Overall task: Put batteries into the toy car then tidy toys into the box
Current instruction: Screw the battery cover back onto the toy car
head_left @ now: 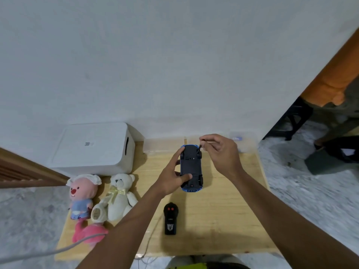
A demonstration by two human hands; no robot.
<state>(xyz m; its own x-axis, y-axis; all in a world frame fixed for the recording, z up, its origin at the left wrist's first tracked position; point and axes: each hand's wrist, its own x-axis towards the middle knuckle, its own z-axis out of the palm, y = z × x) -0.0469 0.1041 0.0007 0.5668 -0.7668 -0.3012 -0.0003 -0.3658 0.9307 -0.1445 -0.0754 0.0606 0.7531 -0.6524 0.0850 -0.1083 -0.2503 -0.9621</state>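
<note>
- A closed white box (93, 148) stands far left on the counter (223, 210), with a pink plush (82, 195) and a white teddy bear (120, 193) before it
- The left hand (171, 179) grips the toy car (191, 167), fingers curled round its left side
- The toy car lies upside down mid-counter: blue body, dark chassis, black wheels up
- The right hand (219, 150) has its fingers clamped on a thin dark tool (199, 148), its tip at the chassis by a far wheel
</note>
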